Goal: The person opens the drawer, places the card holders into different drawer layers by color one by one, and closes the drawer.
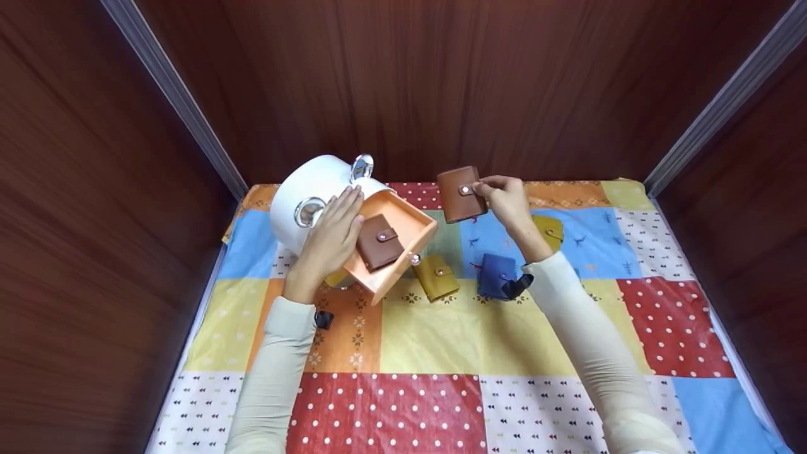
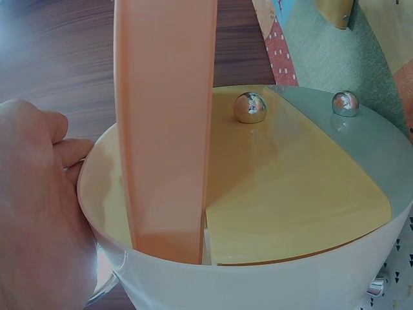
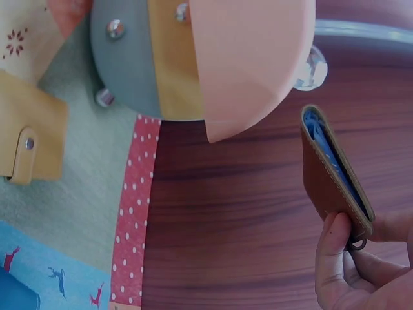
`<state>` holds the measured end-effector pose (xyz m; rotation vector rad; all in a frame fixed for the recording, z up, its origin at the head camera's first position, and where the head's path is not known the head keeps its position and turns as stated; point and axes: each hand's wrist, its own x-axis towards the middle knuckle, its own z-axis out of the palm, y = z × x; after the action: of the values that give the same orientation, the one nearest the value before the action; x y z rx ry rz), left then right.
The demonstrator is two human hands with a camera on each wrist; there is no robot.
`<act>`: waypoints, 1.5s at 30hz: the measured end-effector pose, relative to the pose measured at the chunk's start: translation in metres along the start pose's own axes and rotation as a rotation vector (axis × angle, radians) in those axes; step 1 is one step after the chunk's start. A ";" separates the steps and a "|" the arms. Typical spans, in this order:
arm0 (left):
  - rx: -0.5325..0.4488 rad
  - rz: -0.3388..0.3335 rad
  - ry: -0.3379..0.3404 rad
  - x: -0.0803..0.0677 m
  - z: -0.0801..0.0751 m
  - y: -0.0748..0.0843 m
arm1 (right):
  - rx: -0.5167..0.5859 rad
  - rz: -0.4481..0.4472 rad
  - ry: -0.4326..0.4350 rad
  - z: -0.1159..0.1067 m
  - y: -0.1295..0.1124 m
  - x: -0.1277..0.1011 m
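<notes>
two hands work over a patchwork cloth [image 1: 466, 328] in the head view: the left hand [image 1: 331, 236] lies flat with straight fingers on the white box [image 1: 309, 195], its fingertips at the edge of the pulled-out orange drawer [image 1: 403, 252], where one brown wallet [image 1: 379, 242] already lies. the right hand [image 1: 510, 202] pinches a second brown wallet, the held wallet [image 1: 461, 193], raised above the cloth, just right of the drawer and behind it; the drawer lies to the left of this hand and a little nearer the person, and the wallet's long axis runs roughly along the drawer's. the right hand is the nearer one to it. two mustard wallets [image 1: 436, 276] and a blue wallet [image 1: 497, 275] lie on the cloth. from the left wrist, the palm [image 2: 39, 213] presses the box's rim [image 2: 258, 274], fingers relaxed, gripping nothing; the drawer [image 2: 164, 123] juts out beside two metal knobs [image 2: 250, 107]. from the right wrist, fingertips [image 3: 339, 258] clamp the wallet [image 3: 329, 177] by its lower corner, edge-on, with the drawer [image 3: 248, 58] up and to the left.
</notes>
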<state>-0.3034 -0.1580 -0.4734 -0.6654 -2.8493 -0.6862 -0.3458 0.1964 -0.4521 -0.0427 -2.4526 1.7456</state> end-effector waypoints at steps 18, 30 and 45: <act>-0.007 0.019 0.024 0.000 0.001 0.000 | 0.073 0.039 -0.037 0.012 -0.014 -0.003; 0.000 0.013 0.017 0.001 0.001 -0.001 | 0.089 0.048 -0.072 0.027 -0.025 -0.004; -0.004 0.010 0.016 0.000 0.001 -0.001 | 0.110 0.024 -0.126 0.041 -0.037 -0.009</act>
<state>-0.3040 -0.1588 -0.4746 -0.6717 -2.8289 -0.6929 -0.3396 0.1452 -0.4313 0.0503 -2.4450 1.9463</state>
